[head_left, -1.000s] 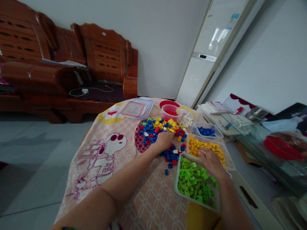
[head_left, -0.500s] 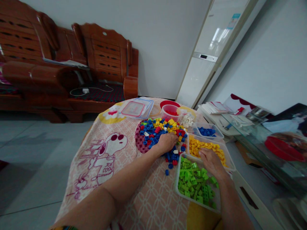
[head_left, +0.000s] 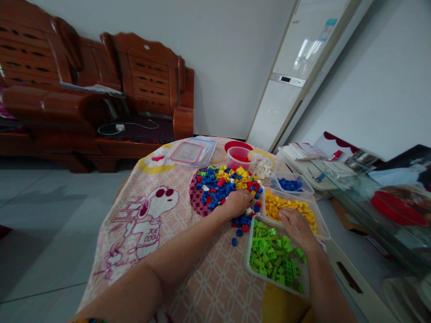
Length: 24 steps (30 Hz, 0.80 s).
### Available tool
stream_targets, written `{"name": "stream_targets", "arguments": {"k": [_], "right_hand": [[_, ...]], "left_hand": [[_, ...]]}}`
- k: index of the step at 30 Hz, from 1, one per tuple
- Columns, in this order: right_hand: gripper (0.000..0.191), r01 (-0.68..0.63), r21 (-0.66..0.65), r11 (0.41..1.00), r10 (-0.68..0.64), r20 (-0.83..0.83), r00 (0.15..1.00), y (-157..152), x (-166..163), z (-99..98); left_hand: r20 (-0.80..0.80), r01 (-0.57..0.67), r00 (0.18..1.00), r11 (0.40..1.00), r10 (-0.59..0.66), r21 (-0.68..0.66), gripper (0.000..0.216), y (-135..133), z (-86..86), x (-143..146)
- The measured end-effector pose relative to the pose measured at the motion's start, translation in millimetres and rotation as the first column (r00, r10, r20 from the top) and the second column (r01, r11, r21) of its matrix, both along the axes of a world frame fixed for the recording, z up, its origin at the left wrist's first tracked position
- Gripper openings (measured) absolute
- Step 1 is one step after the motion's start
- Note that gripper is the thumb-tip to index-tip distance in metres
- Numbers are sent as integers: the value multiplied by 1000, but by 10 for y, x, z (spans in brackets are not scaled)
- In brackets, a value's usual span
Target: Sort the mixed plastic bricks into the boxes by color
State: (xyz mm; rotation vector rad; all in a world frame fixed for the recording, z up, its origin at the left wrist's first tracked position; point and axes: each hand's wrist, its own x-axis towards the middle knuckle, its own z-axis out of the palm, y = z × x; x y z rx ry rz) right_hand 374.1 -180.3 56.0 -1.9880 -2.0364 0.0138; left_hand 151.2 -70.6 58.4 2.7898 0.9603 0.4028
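My left hand (head_left: 238,202) reaches into the right side of a mixed pile of toy building bricks (head_left: 215,188) in blue, red, yellow and white. Its fingers are bent down among the bricks, and whatever they pinch is hidden. My right hand (head_left: 298,226) hangs over the near edge of a clear box (head_left: 323,224) of yellow bricks (head_left: 286,205), fingers curled together; anything in them cannot be made out. Just below that hand stands a clear box (head_left: 248,255) of green bricks (head_left: 272,253), partly covered by my right forearm.
Behind the yellow bricks is a box of blue bricks (head_left: 290,185). A round tub (head_left: 232,160) holds red bricks, with white bricks (head_left: 263,168) beside it. Box lids (head_left: 191,152) lie at the far edge. A glass-topped table (head_left: 340,193) adjoins on the right.
My left hand has shifted slightly right and toward me over the bricks at the pile's right side. My right hand has stayed almost still.
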Motion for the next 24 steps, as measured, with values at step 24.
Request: {"name": "stream_targets", "arguments": {"k": [24], "right_hand": [[36, -21, -15, 1000, 21, 11, 1000, 15, 37, -29]], "left_hand": [[122, 61, 991, 996, -52, -71, 22, 67, -23, -4]]}}
